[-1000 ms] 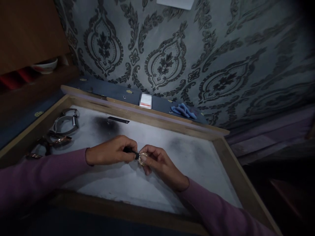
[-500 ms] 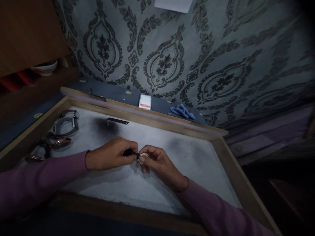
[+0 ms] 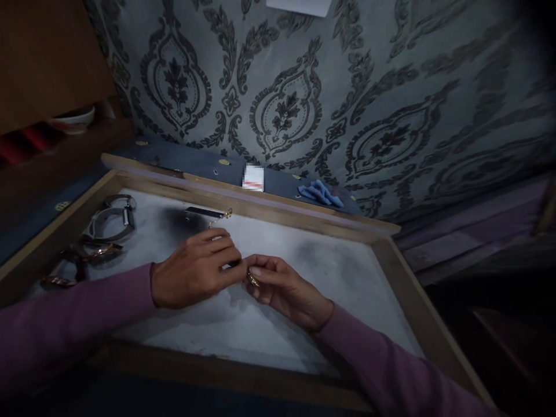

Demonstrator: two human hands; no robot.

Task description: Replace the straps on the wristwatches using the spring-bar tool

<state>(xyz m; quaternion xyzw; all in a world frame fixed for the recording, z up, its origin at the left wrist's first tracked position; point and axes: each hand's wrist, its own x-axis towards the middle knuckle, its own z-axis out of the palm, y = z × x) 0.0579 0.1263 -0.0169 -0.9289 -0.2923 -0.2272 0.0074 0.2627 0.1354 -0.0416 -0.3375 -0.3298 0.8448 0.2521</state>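
My left hand (image 3: 197, 271) is closed with its fingertips against a small gold piece, possibly a watch (image 3: 253, 279). A bit of a black tool (image 3: 232, 264) shows between its thumb and fingers. My right hand (image 3: 284, 286) pinches the gold piece between thumb and fingers, close beside my left fingertips. Just above my left knuckles is a thin gold chain-like piece (image 3: 226, 215); whether it is held or loose I cannot tell. A flat black strip (image 3: 204, 212) lies behind it.
Both hands are over a wooden tray (image 3: 412, 301) with a white base. Several watches (image 3: 110, 225) stand along its left side. Behind the tray's back rim are a small white pack (image 3: 253, 177) and a blue cloth (image 3: 321, 192). A patterned wall rises behind.
The gold chain-like piece now shows above my left hand. My left fingers have curled over the black tool, hiding most of it. The gold piece in my right hand has turned.
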